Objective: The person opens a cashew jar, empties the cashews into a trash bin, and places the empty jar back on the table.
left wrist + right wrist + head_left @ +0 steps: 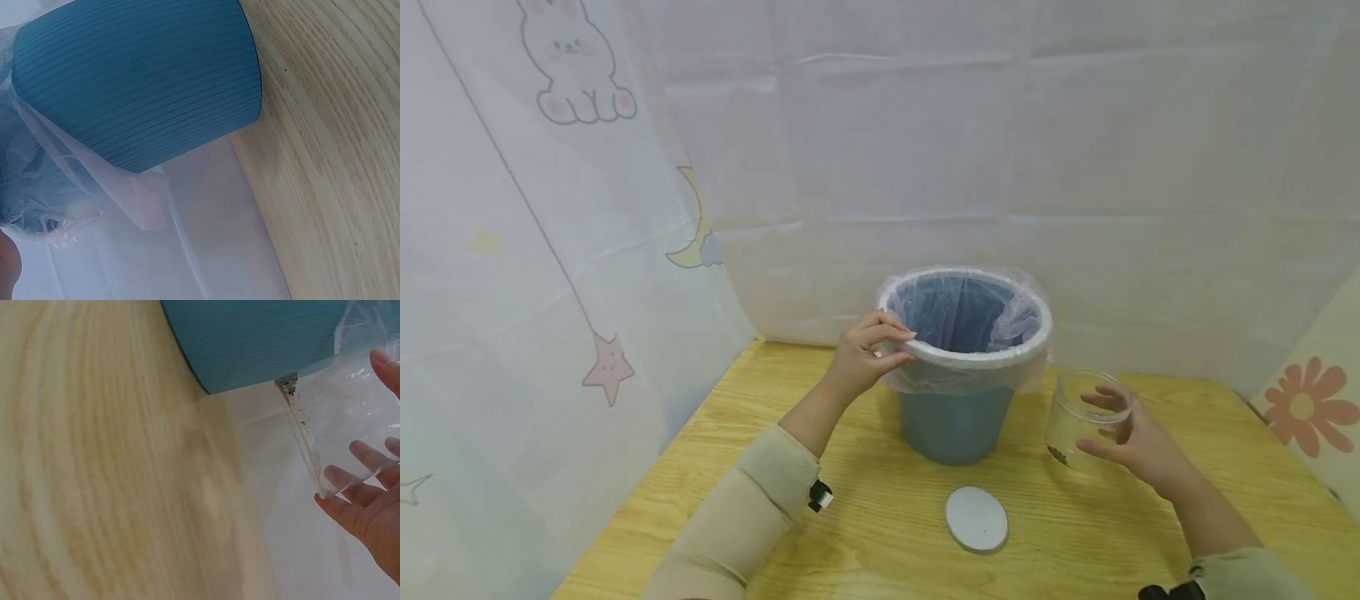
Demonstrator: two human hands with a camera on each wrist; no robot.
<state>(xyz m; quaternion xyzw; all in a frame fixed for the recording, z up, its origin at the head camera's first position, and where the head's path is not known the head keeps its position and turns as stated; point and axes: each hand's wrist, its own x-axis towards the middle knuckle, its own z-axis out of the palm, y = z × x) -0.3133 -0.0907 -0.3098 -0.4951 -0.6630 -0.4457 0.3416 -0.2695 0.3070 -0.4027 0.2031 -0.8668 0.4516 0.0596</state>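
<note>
A blue trash can (951, 427) with a white rim stands on the wooden table, lined with a translucent plastic bag (1015, 323) folded out over the rim. My left hand (867, 352) grips the rim's left side, fingers over the edge and thumb outside. To the can's right, my right hand (1138, 440) holds a clear open jar (1062, 427) just off the tabletop, thumb and fingers around its side. Dark crumb-like bits (287, 386) gather at the jar's bottom corner in the right wrist view. In the left wrist view only a fingertip (7, 265) shows, beside the bag.
A round white lid (976, 521) lies flat on the table (865, 525) in front of the can. Pale sheeting (880, 167) with printed cartoon figures hangs behind the table and at both sides.
</note>
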